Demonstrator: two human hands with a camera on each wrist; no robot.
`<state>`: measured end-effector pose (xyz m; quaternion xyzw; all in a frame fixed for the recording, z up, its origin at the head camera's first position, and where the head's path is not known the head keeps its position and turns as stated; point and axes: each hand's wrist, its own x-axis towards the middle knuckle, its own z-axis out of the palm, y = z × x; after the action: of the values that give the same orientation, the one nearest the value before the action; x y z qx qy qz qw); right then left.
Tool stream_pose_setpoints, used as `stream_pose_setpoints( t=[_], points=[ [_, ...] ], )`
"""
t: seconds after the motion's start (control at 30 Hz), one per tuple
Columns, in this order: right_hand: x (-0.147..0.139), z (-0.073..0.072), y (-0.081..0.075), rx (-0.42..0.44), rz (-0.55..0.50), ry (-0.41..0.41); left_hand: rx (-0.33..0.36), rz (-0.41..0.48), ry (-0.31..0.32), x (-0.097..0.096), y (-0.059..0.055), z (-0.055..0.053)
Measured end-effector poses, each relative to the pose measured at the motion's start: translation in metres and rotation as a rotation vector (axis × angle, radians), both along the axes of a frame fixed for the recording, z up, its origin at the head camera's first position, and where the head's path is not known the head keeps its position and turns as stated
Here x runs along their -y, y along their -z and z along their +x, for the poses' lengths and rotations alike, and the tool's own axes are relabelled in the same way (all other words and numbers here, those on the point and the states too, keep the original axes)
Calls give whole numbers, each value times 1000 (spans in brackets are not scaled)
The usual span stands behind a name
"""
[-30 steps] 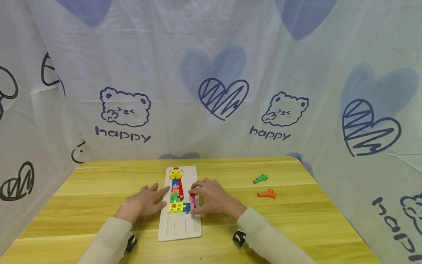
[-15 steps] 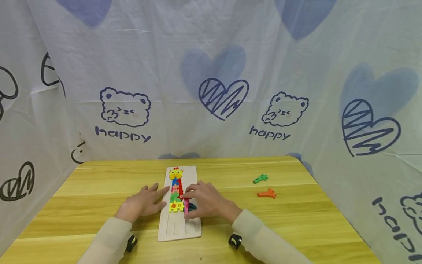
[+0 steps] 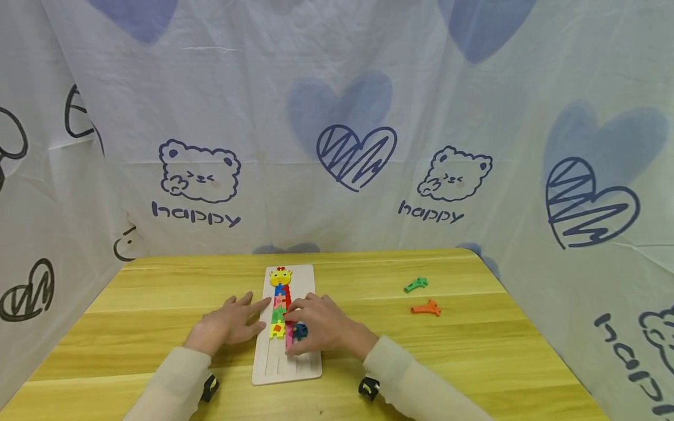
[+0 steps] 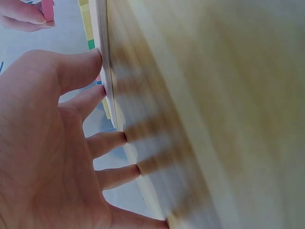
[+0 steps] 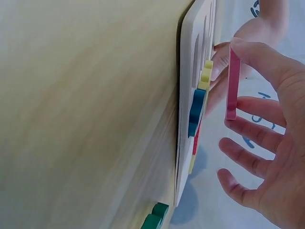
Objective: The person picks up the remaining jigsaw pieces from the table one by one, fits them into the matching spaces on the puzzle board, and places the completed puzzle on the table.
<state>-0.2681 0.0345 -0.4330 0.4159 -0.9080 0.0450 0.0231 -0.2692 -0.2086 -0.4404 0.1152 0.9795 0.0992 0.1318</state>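
A pale wooden puzzle board lies on the table with a giraffe's yellow head at its far end. Below the head run blue, pink, green and yellow jigsaw pieces, with a red strip beside them and a dark blue piece to the right. My right hand pinches a pink puzzle piece between thumb and fingers, held above the board, its narrow edge facing the right wrist camera. My left hand has its fingers spread, fingertips against the board's left edge.
To the right on the wood-grain table lie a green giraffe-shaped piece and an orange one. A white cloth with hearts and bears hangs behind the table and at both sides. Slots show in the board's near end.
My right hand has moved left and slightly nearer with the pink puzzle piece, from the board's right side to over its middle. My left hand stays at the board's edge.
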Motion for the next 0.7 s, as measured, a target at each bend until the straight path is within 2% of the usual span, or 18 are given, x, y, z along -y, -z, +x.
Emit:
stream_pose_setpoints(
  t=[0.3,0.7],
  points=[
    [6,4,1,20,-3,-16,-4,-36,-3,0,0,1],
    [16,7,3,14,20,-28,-16,-38,3,0,0,0]
  ],
)
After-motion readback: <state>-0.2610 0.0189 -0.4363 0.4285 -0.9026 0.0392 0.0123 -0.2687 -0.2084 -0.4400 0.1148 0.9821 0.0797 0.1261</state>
